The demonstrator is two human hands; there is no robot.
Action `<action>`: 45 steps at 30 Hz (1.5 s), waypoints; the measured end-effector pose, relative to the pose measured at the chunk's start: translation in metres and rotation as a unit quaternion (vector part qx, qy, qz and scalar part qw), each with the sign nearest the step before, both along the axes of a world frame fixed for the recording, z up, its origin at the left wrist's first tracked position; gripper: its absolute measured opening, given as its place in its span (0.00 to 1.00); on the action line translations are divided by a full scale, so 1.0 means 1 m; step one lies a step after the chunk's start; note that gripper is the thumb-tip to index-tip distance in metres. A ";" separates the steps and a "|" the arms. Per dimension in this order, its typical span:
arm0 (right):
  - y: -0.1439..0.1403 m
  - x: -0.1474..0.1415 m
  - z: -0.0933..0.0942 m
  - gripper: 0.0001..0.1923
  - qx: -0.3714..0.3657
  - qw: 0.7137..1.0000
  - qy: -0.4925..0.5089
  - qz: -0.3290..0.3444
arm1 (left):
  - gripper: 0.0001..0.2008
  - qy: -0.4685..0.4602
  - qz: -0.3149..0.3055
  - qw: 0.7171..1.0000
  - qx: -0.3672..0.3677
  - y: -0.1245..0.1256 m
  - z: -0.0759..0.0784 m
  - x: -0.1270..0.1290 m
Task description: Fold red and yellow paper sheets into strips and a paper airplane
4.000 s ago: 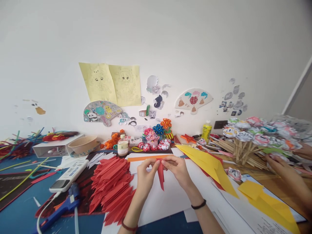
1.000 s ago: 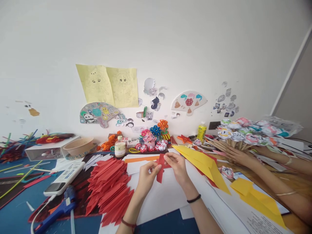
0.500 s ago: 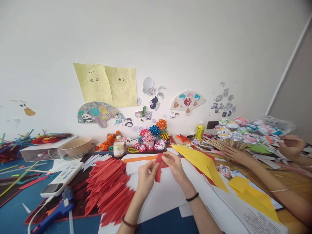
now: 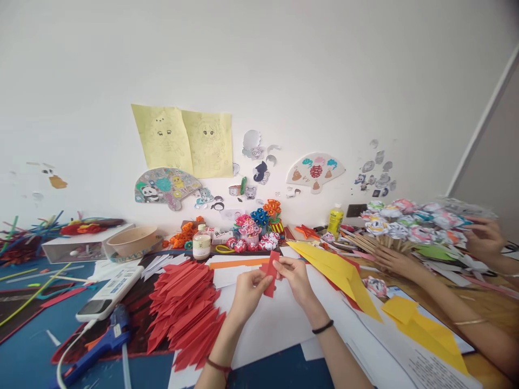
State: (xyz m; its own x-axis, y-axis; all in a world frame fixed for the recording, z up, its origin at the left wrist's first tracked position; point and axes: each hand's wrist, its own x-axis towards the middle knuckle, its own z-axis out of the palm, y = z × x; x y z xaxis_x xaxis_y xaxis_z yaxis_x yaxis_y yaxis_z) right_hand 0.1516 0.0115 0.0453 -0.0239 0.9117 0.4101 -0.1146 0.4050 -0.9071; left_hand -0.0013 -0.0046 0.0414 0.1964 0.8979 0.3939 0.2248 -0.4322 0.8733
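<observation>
Both hands meet over the white sheets in the middle of the tabletop [image 4: 36, 346], and between them sits a small red paper piece [image 4: 270, 276]. The left hand [image 4: 248, 292] pinches its lower edge, the right hand [image 4: 295, 276] grips the upper corner, fingertips pressed close together, a hold that looks suited to creasing a fold rather than just carrying the paper. The piece is lifted just off the white paper, tilted towards the camera so the fold can be seen.

Just left of the hands lies a big heap of folded red pieces [image 4: 184, 310], fanned out and overlapping, close enough that a finished one could drop straight onto it. Beyond that, a blue glue gun [image 4: 103, 343] rests on the blue mat beside a white power strip [image 4: 111, 294], parked clear of the folding space.

To the right, yellow paper sheets [image 4: 338, 273] stretch across the tabletop. Further right, another person's hand [image 4: 395, 260] presses on a bundle of paper flowers on sticks [image 4: 409, 229], seemingly steadying the stems, with that person's second hand at the far end of the bundle.
</observation>
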 end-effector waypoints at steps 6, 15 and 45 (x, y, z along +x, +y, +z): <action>0.002 0.000 -0.003 0.16 0.002 0.999 0.009 -0.031 | 0.19 0.048 0.026 0.998 0.027 0.000 -0.006 0.004; 0.006 0.001 -0.009 0.15 -0.003 0.996 0.033 -0.079 | 0.19 0.074 0.027 0.996 0.032 -0.003 -0.007 0.007; 0.007 -0.012 -0.015 0.18 -0.069 0.995 0.015 0.066 | 0.12 -0.007 0.057 0.998 0.031 0.009 -0.017 0.004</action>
